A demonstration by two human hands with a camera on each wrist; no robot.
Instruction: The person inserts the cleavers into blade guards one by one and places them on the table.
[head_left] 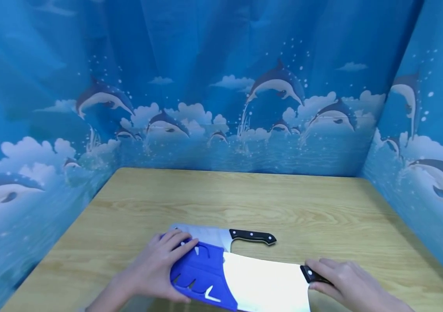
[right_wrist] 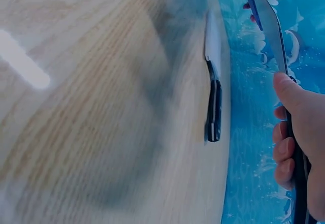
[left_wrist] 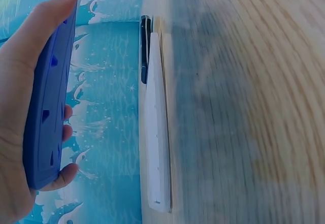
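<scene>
My left hand grips a blue slotted blade cover, thumb on one broad face and fingers round the other, as the left wrist view shows. My right hand has its fingers wrapped round the black handle of a cleaver. The cleaver's wide blade shines bright white in the head view, and its far end is hidden in the blue cover. Both are held above the table. Behind them lies a second knife with a black riveted handle, its blade part in a white cover.
The wood-grain table runs back to a blue curtain printed with dolphins, which also hangs along the left and right sides. The lying knife is close beyond the blue cover, its handle toward the right.
</scene>
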